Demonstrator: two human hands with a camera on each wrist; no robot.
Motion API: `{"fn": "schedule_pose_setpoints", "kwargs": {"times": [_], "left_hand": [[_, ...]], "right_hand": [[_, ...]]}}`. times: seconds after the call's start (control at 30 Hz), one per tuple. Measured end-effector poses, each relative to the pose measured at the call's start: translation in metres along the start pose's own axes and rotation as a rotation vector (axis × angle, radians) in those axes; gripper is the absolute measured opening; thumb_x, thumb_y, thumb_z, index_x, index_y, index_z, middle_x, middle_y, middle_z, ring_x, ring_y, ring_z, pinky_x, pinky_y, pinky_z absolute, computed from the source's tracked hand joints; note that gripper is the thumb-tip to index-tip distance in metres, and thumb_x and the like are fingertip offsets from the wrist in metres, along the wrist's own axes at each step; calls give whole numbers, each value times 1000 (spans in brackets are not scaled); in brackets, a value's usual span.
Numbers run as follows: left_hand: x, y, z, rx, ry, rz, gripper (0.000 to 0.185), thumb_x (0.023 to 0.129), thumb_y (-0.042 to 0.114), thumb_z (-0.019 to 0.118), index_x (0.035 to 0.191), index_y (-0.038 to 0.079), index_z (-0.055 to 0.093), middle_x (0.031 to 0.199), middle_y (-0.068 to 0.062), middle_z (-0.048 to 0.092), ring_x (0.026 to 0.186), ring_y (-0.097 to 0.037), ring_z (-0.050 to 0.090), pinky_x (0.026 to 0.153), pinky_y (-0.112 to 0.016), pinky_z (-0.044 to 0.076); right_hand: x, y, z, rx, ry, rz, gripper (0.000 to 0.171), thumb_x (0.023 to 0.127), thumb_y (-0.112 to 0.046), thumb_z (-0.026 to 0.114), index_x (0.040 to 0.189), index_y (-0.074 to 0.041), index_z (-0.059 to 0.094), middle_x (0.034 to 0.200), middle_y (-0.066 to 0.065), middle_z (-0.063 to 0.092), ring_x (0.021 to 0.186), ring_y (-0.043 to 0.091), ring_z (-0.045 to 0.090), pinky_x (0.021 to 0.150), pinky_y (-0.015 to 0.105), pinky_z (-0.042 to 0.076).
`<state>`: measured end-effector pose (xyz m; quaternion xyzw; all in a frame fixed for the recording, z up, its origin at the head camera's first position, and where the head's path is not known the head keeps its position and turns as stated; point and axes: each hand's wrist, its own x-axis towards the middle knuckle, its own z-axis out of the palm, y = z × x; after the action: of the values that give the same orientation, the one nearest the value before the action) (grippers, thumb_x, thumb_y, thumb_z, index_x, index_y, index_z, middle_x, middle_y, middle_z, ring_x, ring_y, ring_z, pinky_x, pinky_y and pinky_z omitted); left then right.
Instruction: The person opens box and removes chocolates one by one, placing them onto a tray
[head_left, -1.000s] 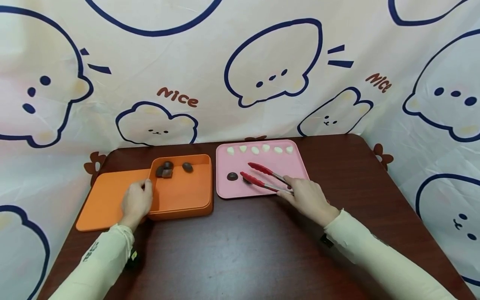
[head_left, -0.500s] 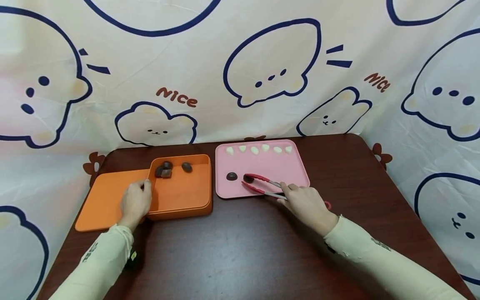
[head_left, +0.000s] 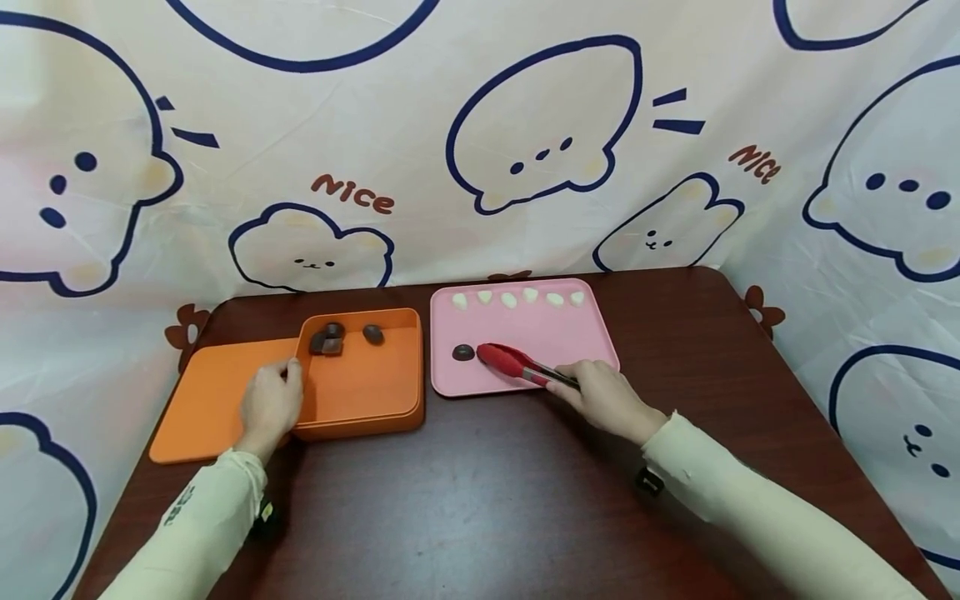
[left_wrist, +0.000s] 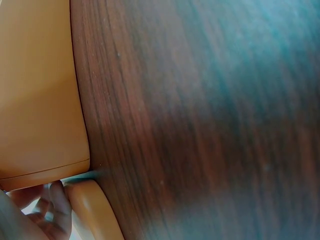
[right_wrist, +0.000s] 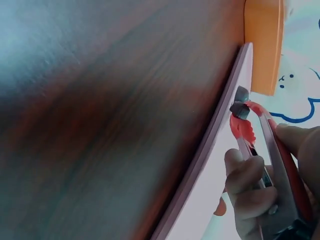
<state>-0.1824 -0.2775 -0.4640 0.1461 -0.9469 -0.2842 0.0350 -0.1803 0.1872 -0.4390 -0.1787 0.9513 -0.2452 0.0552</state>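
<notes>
Now my right hand (head_left: pixel 607 398) squeezes the red tongs (head_left: pixel 517 365) closed on a dark chocolate (right_wrist: pixel 241 107) near the pink tray's (head_left: pixel 592 342) front-left corner, while my left hand (head_left: pixel 272 406) grips the orange box's (head_left: pixel 375 392) left wall.

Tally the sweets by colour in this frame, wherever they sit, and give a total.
White pieces, in a row at the far edge of the pink tray: 6
Dark pieces in the orange box: 3
Dark pieces on the pink tray: 2, one lying free, one pinched in the red tongs (seen in the right wrist view)
Total: 11
</notes>
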Motion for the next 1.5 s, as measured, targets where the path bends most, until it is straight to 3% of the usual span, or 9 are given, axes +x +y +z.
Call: {"fn": "schedule_pose_setpoints", "kwargs": {"times": [0.23, 0.33, 0.57, 0.83, 1.07, 1.33, 1.5], "left_hand": [[-1, -3, 1, -2, -12, -13, 55, 108, 41, 26, 79, 7, 59, 61, -5, 50, 56, -24, 48, 51, -33, 34], [-1, -3, 1, -3, -13, -15, 56, 108, 41, 26, 81, 6, 60, 61, -6, 50, 55, -24, 48, 50, -33, 35], [1, -2, 0, -3, -11, -21, 57, 108, 43, 26, 95, 6, 67, 67, -7, 53, 61, -25, 51, 52, -34, 35], [1, 0, -1, -2, -10, -16, 56, 108, 42, 25, 89, 6, 65, 67, -8, 54, 62, -26, 51, 53, -34, 35], [0, -1, 0, -10, -12, -10, 57, 108, 43, 25, 88, 6, 64, 62, -5, 51, 57, -24, 49, 51, -34, 35], [0, -1, -1, -11, -18, -28, 58, 108, 43, 25, 101, 5, 68, 64, -6, 52, 59, -25, 50, 52, -34, 36], [0, 0, -2, -9, -20, -21, 58, 108, 43, 24, 97, 5, 67, 63, -6, 52, 58, -25, 49, 52, -34, 35]], "right_hand": [[15, 2, 1, -59, -7, 29, 27, 100, -35, 64, 85, -13, 69, 61, -5, 48, 59, 13, 46, 55, 28, 38], [16, 4, 0, -87, 6, 46, 27, 99, -37, 65, 93, -11, 70, 63, -3, 50, 59, 15, 46, 54, 28, 38], [14, 5, -7, -108, 103, 44, 25, 97, -38, 68, 95, -13, 68, 65, 0, 51, 58, 17, 47, 51, 31, 38], [-2, 1, -1, -315, 203, -105, 27, 94, -36, 72, 101, -10, 67, 69, 1, 59, 60, 19, 55, 54, 45, 53], [-4, -3, 5, -459, 273, -201, 25, 93, -30, 74, 99, -9, 62, 68, 4, 60, 59, 26, 64, 53, 45, 53], [-1, -6, 7, -386, 246, -181, 32, 89, -34, 78, 99, -7, 65, 64, 1, 56, 55, 19, 56, 52, 40, 50], [-2, -6, 8, -370, 212, -170, 27, 91, -32, 76, 95, -8, 63, 61, -1, 51, 53, 16, 49, 52, 37, 48]]}}
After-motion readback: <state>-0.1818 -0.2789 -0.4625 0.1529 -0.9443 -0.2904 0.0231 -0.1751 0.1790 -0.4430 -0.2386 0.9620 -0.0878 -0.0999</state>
